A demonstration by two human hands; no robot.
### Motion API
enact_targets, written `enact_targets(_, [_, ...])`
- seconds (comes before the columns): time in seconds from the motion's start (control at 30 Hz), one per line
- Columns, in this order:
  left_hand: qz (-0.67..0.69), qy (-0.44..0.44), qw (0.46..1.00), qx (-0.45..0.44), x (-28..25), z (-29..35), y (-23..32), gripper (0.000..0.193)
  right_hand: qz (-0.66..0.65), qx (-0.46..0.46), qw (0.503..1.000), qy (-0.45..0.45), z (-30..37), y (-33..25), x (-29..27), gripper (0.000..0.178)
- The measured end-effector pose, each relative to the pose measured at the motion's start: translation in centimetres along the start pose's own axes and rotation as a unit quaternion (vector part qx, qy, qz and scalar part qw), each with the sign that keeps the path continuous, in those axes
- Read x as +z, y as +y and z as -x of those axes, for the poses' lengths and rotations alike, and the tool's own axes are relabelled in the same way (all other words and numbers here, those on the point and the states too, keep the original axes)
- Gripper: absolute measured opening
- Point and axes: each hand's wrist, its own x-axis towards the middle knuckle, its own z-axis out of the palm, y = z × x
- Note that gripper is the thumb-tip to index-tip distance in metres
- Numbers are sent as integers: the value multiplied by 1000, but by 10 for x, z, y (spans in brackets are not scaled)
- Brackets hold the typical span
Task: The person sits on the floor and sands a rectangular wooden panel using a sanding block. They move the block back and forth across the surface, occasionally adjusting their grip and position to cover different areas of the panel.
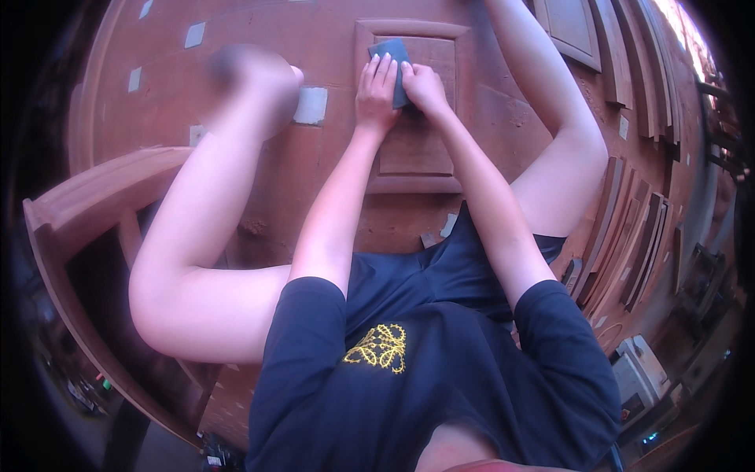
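A dark blue-grey sheet of sandpaper [391, 49] lies against the upper part of a framed wooden door panel [417, 151]. On its left side my left hand [378, 93] presses down, with the fingers laid over the sheet. From the right, my right hand [425, 86] has its fingers curled, with the thumb at the sheet's edge. Part of the sandpaper is hidden under my hands, as are the tips of some right fingers. The panel has a reddish-brown frame around a raised centre and lies between my bent legs.
The panel rests on a wide reddish-brown wooden surface [330, 169] with pale patches [311, 105]. A curved wooden frame [126, 189] stands at the left. Several wooden strips [621, 228] and another framed panel [568, 27] lie at the right. A whitish box [637, 374] sits lower right.
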Motion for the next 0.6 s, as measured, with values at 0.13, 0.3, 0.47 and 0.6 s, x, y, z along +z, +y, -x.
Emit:
enact_targets(0.13, [3,-40,997,65,-10,16,-5,45,-147,128,971,-139,38,1,-21,46])
enact_targets(0.3, [45,-28,997,58,-14,11,-3,32,-253,186,935,-165,52,-7,-24,53])
enact_targets(0.47, [53,-58,996,30,-21,1,-5,32,-261,208,924,-187,48,-13,-25,55])
enact_targets(0.6, [80,-40,996,19,-13,3,-12,31,-276,188,924,-189,44,-12,-26,54])
